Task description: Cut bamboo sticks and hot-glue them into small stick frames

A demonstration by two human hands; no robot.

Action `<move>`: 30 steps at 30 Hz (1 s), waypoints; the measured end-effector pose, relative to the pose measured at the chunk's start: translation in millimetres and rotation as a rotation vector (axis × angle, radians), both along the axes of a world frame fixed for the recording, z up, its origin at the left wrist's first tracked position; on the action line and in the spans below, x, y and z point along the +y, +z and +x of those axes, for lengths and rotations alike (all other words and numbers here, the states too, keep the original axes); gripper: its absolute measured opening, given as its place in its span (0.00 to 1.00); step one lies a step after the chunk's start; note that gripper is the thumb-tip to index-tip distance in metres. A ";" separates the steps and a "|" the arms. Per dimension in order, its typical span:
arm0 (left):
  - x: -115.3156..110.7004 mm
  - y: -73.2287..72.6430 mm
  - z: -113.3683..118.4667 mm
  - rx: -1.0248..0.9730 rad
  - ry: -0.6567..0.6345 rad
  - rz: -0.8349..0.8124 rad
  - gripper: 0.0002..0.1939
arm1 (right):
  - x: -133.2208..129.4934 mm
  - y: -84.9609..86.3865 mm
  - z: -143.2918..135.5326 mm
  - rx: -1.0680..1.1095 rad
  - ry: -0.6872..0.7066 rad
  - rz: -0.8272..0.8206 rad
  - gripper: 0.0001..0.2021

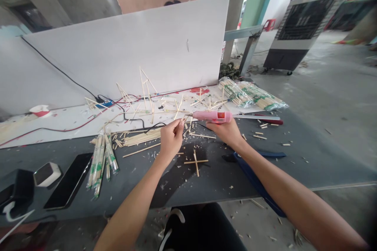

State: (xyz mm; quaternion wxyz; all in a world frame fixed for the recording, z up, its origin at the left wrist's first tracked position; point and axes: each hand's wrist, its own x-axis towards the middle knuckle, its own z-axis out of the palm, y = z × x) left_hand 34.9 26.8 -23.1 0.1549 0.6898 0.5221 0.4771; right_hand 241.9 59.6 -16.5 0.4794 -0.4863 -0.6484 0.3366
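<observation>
My right hand is wrapped round a pink hot glue gun, its nozzle pointing left. At the nozzle tip, my left hand is closed in a pinch on what looks like a short wooden stick, mostly covered by the fingers. Below the hands, a cross of wooden sticks lies on the dark tabletop. Loose thin sticks are heaped left of my left hand. Under my right forearm is a blue-handled tool, partly hidden.
Wrapped stick bundles lie left, with a black phone and a white device. More packs lie back right. Stick frames stand before a white panel. Cables cross the table.
</observation>
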 end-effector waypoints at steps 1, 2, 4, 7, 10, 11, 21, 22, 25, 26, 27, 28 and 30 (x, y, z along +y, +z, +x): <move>-0.2 0.1 0.0 -0.002 -0.002 0.001 0.21 | -0.1 0.0 0.1 0.002 0.000 -0.001 0.03; -0.3 0.2 0.0 -0.004 -0.003 0.001 0.22 | -0.3 0.0 0.3 0.003 0.002 -0.005 0.04; -0.7 0.5 0.2 -0.011 -0.007 0.001 0.22 | -0.7 0.0 0.5 0.001 0.004 -0.016 0.03; -1.1 1.1 0.7 -0.023 -0.013 0.000 0.23 | -1.0 -0.2 0.5 0.001 -0.008 -0.033 0.03; -1.3 1.8 1.2 -0.021 -0.014 0.006 0.23 | -0.9 -0.5 0.3 0.011 -0.018 -0.036 0.03; -1.3 1.9 1.2 -0.013 -0.010 0.009 0.23 | -0.7 -0.6 0.3 0.013 -0.015 -0.035 0.03; 0.3 -0.4 0.2 -0.060 -0.015 -0.054 0.23 | -4.0 1.5 0.5 0.057 -0.004 -0.061 0.09; 0.4 -0.8 0.0 -0.085 -0.025 -0.075 0.22 | -3.9 2.5 0.9 0.076 0.006 -0.070 0.09; 0.8 -1.7 -0.6 -0.184 -0.076 -0.154 0.22 | 1.4 3.9 5.0 0.163 0.032 -0.164 0.13; 0.9 -1.9 -0.8 -0.220 -0.096 -0.174 0.23 | 5.0 3.3 7.5 0.200 0.032 -0.213 0.15; 1.1 -2.1 -0.9 -0.255 -0.114 -0.188 0.23 | 9.5 1.9 10.5 0.231 0.028 -0.263 0.16; 1.4 -2.3 -1.1 -0.287 -0.130 -0.197 0.23 | 14.6 -0.3 14.0 0.250 0.019 -0.309 0.17; 2.1 -2.7 -1.3 -0.342 -0.154 -0.205 0.23 | 25.6 -6.9 21.2 0.237 -0.022 -0.381 0.17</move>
